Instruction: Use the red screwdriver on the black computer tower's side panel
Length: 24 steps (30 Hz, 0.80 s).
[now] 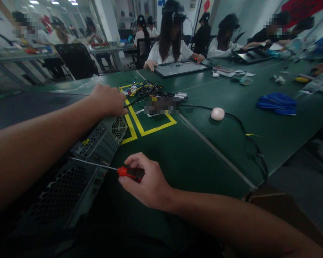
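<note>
A dark computer case lies on its side on the green table, its rear panel with a fan grille facing me. My right hand is closed round the red-and-black handle of a screwdriver; the thin shaft points left to the case's rear panel. My left hand is curled over the case's far top corner, fingers closed, near a black cable; whether it grips the cable I cannot tell.
Yellow tape squares mark the table beyond the case, with tangled cables and small parts. A pink round object, blue cloth and a black cable lie to the right. Several people sit at the far side with flat panels.
</note>
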Motion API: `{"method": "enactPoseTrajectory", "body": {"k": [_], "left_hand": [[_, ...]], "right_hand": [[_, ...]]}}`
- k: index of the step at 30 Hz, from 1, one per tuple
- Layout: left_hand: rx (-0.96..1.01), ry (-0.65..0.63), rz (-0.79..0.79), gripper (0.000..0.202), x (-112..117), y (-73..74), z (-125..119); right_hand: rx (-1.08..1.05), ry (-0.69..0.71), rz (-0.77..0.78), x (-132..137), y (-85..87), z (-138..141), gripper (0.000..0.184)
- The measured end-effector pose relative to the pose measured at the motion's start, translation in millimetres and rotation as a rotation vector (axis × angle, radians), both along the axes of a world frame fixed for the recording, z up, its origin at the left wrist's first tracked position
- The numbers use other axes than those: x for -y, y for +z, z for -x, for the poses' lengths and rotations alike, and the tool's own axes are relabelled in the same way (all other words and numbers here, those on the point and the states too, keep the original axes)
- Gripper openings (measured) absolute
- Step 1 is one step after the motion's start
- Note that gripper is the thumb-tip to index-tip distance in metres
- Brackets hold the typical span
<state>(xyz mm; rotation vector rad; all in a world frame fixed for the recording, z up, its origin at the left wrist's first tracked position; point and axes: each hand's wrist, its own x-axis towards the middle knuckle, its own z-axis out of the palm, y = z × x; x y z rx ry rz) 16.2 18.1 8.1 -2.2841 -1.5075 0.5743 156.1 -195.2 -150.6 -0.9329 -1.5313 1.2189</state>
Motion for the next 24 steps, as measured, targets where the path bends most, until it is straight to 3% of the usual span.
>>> {"method": "enactPoseTrajectory", "body": {"k": [3,10,19,24], "left_hand": [[0.013,0.029,0.0,0.075,-0.3,0.7,-0.4],[0.056,0.014,-0.028,0.068,6.6,3.7,-2.1],[0.214,0.014,-0.045,0.076,-31.8,-20.4,7.4],[0.192,0.007,-0.057,0.077,-30.9,-20.8,7.5]], "right_hand": [[-0.007,-0.007,-0.002,-1.7,0.7,0.2,0.024],[0.009,-0.02,0.004,-2.3,2.0,-1.2,0.025],[0.063,-0.039,-0.064,-4.8,6.2,-7.6,0.018],[0.117,-0.059,-0.12,-5.4,10.3,-12.3,0.012]]}}
